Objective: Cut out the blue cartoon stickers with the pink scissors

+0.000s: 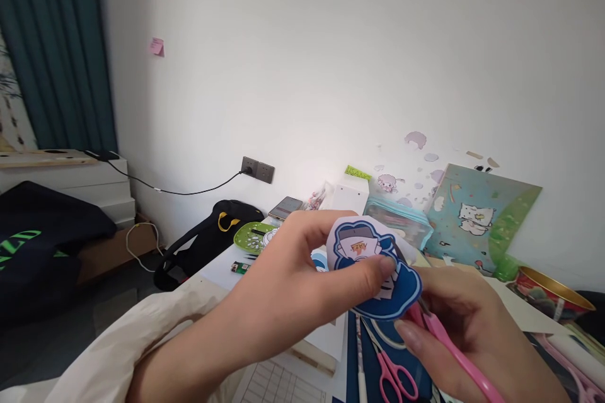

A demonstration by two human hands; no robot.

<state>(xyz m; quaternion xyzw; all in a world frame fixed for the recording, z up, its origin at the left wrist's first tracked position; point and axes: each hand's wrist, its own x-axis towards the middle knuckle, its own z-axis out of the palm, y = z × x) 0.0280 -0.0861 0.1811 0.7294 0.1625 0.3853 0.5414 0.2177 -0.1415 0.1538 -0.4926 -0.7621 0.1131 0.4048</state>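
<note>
A paper cut-out [404, 293] printed with a blue cartoon figure is pinched in my left hand [302, 283], thumb on its printed face. Part of its outline is trimmed close; a white paper margin remains along the top. In my right hand [477, 321] are pink-handled scissors [449, 343], held at the cut-out's right edge. A dark blade shows beside the paper near its upper right; the rest of the blades is hidden behind the paper and fingers. Below the hands, a second pair of pink scissors [397, 378] lies on the table, beside a thin white pen-like stick [362, 359].
Behind the hands are a phone [286, 208], a green patterned dish [253, 237], a white box [352, 194] and a clear zip pouch [401, 217]. A cartoon folder [482, 220] leans on the wall. A round tin [551, 293] stands right; a black bag [212, 239] sits left.
</note>
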